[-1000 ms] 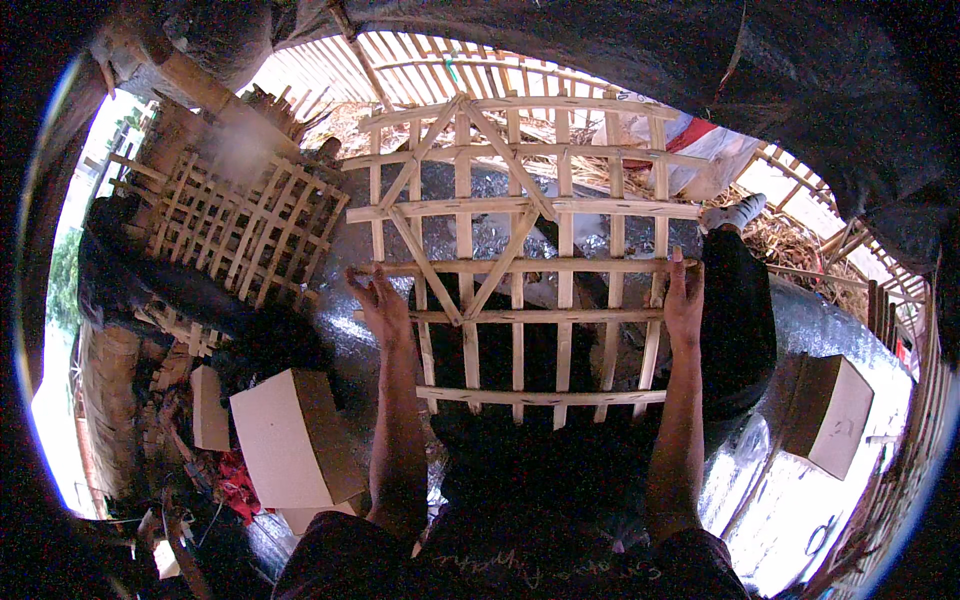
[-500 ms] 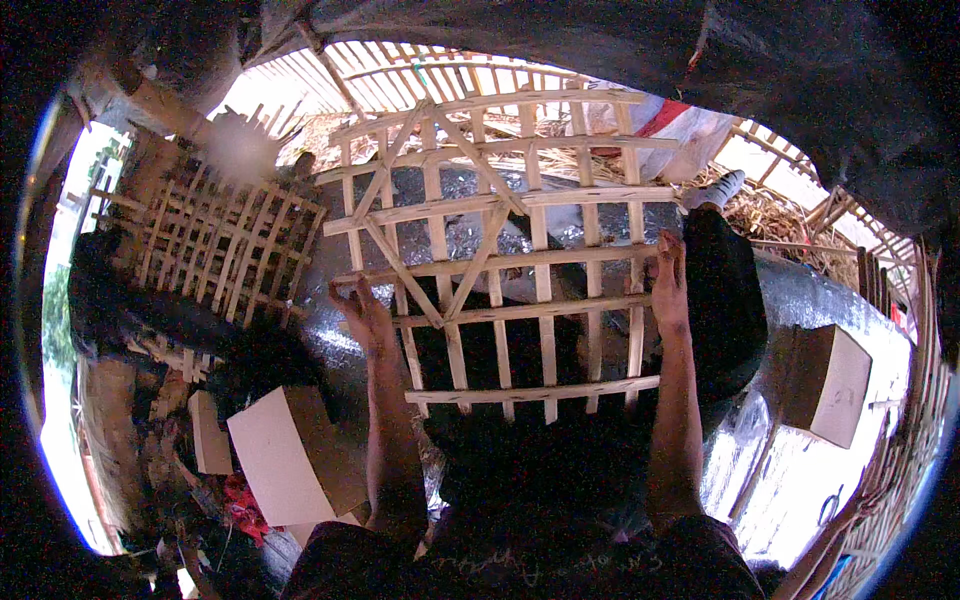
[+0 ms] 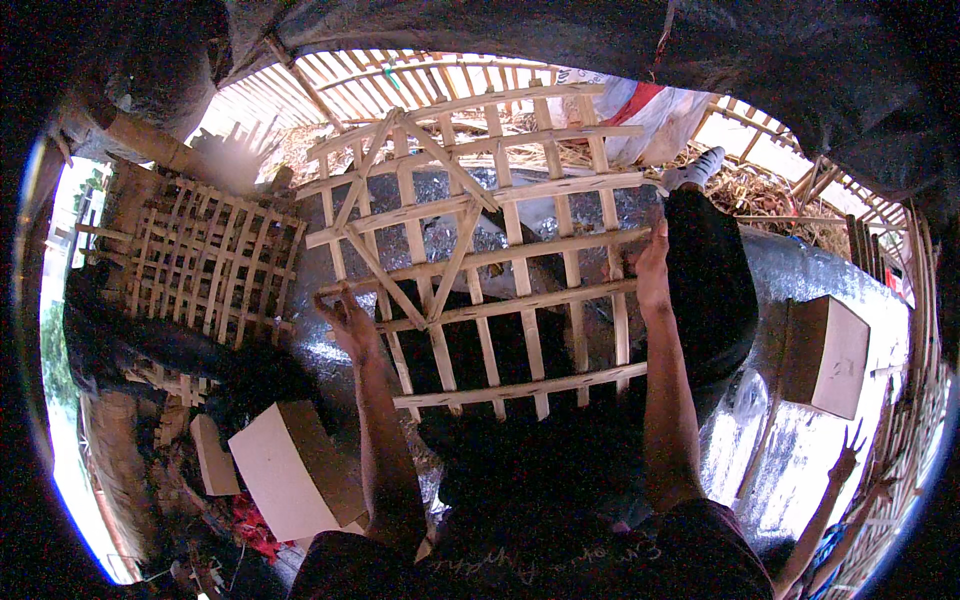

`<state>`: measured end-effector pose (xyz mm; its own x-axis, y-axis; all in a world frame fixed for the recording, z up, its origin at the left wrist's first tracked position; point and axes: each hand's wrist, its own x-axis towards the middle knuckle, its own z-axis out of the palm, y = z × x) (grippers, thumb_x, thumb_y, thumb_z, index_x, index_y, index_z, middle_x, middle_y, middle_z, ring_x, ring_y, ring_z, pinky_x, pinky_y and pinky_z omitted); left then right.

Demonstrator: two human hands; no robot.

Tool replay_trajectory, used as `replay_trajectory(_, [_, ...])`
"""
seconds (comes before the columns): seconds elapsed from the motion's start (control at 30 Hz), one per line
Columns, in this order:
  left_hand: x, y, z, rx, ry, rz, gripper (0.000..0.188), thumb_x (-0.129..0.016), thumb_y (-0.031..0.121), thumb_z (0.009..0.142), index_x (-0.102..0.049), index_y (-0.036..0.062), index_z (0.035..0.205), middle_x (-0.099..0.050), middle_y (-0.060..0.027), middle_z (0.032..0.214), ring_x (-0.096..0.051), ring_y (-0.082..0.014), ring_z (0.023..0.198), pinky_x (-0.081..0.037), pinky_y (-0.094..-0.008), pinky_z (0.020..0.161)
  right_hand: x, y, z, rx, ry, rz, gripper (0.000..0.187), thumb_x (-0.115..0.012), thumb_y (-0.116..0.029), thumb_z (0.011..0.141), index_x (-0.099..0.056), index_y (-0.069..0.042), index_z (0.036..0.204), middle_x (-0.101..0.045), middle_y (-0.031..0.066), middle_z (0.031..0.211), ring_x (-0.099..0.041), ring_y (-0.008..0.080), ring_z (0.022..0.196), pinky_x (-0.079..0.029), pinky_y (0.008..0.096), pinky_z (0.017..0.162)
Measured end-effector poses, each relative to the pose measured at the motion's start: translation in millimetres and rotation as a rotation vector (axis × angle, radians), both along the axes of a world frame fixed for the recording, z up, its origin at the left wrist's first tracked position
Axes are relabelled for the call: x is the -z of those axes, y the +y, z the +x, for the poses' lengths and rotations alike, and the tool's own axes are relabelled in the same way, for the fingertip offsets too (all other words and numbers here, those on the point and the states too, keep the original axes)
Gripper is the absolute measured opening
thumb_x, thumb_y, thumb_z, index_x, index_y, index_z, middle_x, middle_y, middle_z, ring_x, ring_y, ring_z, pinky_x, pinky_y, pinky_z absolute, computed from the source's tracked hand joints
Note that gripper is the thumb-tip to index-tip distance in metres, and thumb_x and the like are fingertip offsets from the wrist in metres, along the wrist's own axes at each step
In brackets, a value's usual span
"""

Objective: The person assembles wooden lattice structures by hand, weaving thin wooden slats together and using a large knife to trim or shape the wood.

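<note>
A lattice panel of pale bamboo slats, crossed in a grid with a few diagonal braces, spans the space in front of me. My left hand is closed on its left edge, at the end of a cross slat. On the opposite side my right hand grips the right edge, thumb and fingers about the slat ends. The panel's near edge lies over my dark clothing, and its far end rises toward the slatted wall. Part of each hand's grip is hidden by the slats.
Another bamboo lattice stands at the left. Cardboard boxes sit at lower left and right. My outstretched leg lies beyond the right hand. Another person's raised hand shows at lower right. Straw lies farther back.
The panel and both hands sit slightly farther left in the picture, as do the surroundings. My grip looks the same. Another person's hand has risen with fingers spread at lower right.
</note>
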<state>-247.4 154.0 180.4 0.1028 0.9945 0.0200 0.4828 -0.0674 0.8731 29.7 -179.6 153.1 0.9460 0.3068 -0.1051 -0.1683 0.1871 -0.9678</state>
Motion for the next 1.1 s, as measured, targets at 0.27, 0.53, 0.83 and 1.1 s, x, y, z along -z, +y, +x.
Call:
replay_trajectory(0.27, [17.4,11.1,-4.7,0.014,-0.05,0.061,0.08,-0.054,0.045,0.091,-0.008,0.0109,0.148,-0.057,-0.0222,0.118,-0.053,-0.0317,0.109,-0.038,-0.0405,0.095,-36.7,6.3,-9.3,-0.048,0.146,-0.401,0.054,-0.021,-0.037,0.101,-0.017,-0.01,0.148,-0.017,0.0123,0.154,-0.021,0.0283,0.14,-0.031,0.0352,0.108])
replay_trajectory(0.53, [24.8,9.7,2.6,0.07,-0.228,0.027,0.074,-0.06,0.029,0.091,-0.012,0.0104,0.145,-0.049,-0.0186,0.128,-0.048,-0.0281,0.116,-0.036,-0.0384,0.098,29.7,-16.9,10.8,-0.172,-0.435,-0.682,0.056,-0.028,-0.039,0.101,-0.021,-0.009,0.147,-0.026,0.0137,0.151,-0.021,0.0317,0.139,-0.026,0.0369,0.11])
replay_trajectory(0.83, [46.1,19.0,-5.2,0.1,-0.26,-0.004,0.084,-0.062,0.025,0.09,-0.005,0.0047,0.147,-0.034,-0.0202,0.142,-0.036,-0.0284,0.128,-0.028,-0.0359,0.106,-27.1,2.9,-11.6,-0.044,-0.041,-0.368,0.065,-0.048,-0.04,0.096,-0.03,0.004,0.141,-0.033,0.0204,0.146,-0.026,0.0286,0.137,-0.019,0.0331,0.112])
replay_trajectory(1.1, [52.0,30.5,-18.1,0.086,-0.285,0.12,0.084,-0.063,0.029,0.09,-0.006,0.0053,0.147,-0.03,-0.0225,0.144,-0.032,-0.0301,0.132,-0.026,-0.0368,0.107,-11.8,8.6,-9.6,-0.03,-0.091,-0.378,0.075,-0.049,-0.045,0.095,-0.025,0.011,0.139,-0.04,0.0195,0.141,-0.032,0.0268,0.133,-0.02,0.0317,0.111])
